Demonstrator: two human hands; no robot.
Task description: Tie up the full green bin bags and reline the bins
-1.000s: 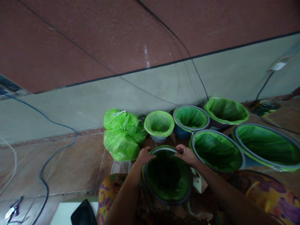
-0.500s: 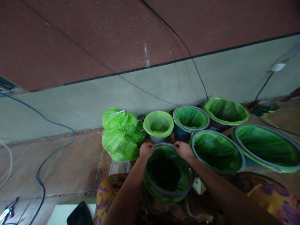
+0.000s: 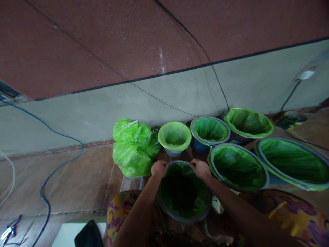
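Observation:
A round trash bin (image 3: pixel 184 219) with a grey rim stands between my knees, lined with a green garbage bag (image 3: pixel 196 202); its inside is dark. My left hand (image 3: pixel 159 169) is closed on the far left part of the rim. On the far right part, my right hand (image 3: pixel 200 168) pinches the same rim, thumb toward the inside. Whether the fingers also grip the bag's edge, I cannot tell. Just beyond my hands stands a small pale bin (image 3: pixel 172 153) with a lighter green liner folded over its edge.
Several lined bins stand right, among them a grey-rimmed bin (image 3: pixel 266 178) and a large oval one (image 3: pixel 324 159). Left are knotted full green bags (image 3: pixel 132 151) and a clear plastic box (image 3: pixel 131 184). A dark phone-like object (image 3: pixel 88 235) lies on a white surface. A blue cable (image 3: pixel 48 175) crosses the floor.
My hands and the bin's far rim have come slightly nearer to me. Less of the green bag shows outside the near rim. Both hands keep their hold.

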